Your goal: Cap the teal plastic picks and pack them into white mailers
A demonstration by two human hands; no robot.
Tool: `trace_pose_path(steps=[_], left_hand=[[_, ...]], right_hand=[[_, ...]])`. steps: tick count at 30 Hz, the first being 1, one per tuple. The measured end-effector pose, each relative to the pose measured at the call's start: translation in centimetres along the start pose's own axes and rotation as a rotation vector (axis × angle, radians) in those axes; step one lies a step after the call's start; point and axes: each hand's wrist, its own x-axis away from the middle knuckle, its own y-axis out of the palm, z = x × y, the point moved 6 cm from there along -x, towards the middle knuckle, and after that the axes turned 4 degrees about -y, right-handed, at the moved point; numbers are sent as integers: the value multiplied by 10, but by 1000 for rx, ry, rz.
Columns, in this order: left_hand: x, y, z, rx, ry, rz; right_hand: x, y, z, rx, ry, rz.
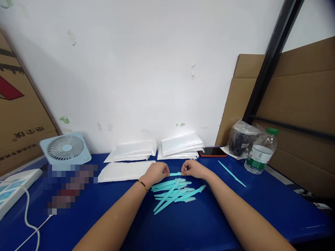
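Pinched between both hands is one teal eyebrow razor (pixel 175 174), held level by its two ends. My left hand (pixel 157 171) closes its fingers on the left end, and my right hand (pixel 193 169) does the same on the right end. Just below lies a loose pile of several teal eyebrow razors (pixel 170 197), crossing one another on the blue table (pixel 183 228). A single eyebrow razor (pixel 231 173) lies apart, right of my right hand. Beside my left hand rests a flat white padded envelope (pixel 123 171).
Two stacks of white envelopes, a left one (pixel 132 150) and a right one (pixel 180 144), lie by the wall. A phone (pixel 213 152), a bottle (pixel 261 153) and a bagged dark object (pixel 238 139) are at right. At left are a fan (pixel 66 148) and a power strip (pixel 15 188) with cables.
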Motion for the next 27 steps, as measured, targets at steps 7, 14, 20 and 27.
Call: trace_pose_path(steps=[7, 14, 20, 27], left_hand=[[-13, 4, -7, 131, 0, 88], [0, -9, -17, 122, -4, 200], [12, -13, 2, 186, 0, 86], [26, -2, 23, 187, 75, -170]], right_hand=[[-1, -20, 37, -109, 65, 93], [15, -38, 24, -80, 66, 154], [21, -12, -45, 10, -298, -53], [20, 1, -47, 39, -271, -117]])
